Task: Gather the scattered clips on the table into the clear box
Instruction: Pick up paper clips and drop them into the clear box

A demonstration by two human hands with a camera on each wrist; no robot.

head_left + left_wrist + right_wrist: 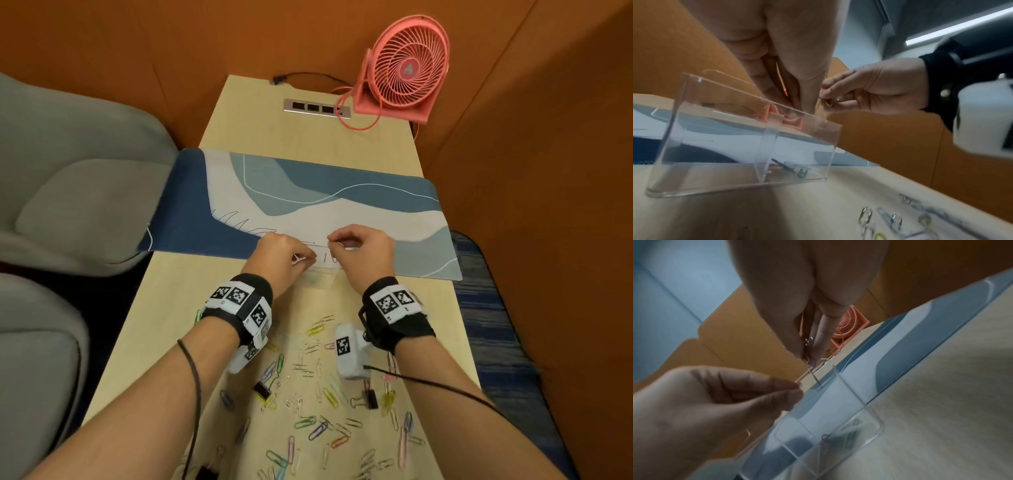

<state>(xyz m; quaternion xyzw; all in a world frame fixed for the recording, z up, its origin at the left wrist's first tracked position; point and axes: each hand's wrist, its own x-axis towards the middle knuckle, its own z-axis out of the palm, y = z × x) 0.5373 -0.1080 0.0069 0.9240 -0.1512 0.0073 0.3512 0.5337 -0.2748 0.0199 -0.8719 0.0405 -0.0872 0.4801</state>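
Table (164,342) of pale wood fills the middle of the head view, a blue patterned mat (359,205) across it and a pink fan (407,68) at upper right. At the mat's near edge stands the clear box (325,270), divided inside, with a few clips in one compartment. Above it the left hand (279,258) pinches a pale clip (298,259) between thumb and fingertips; the right hand (363,253) pinches a small yellowish clip (828,103). Scattered clips (325,394) cover the lower centre, a couple of black binder clips among them. These are light, stiff wire and probably slippery; pinching each by its flat loops should hold best.
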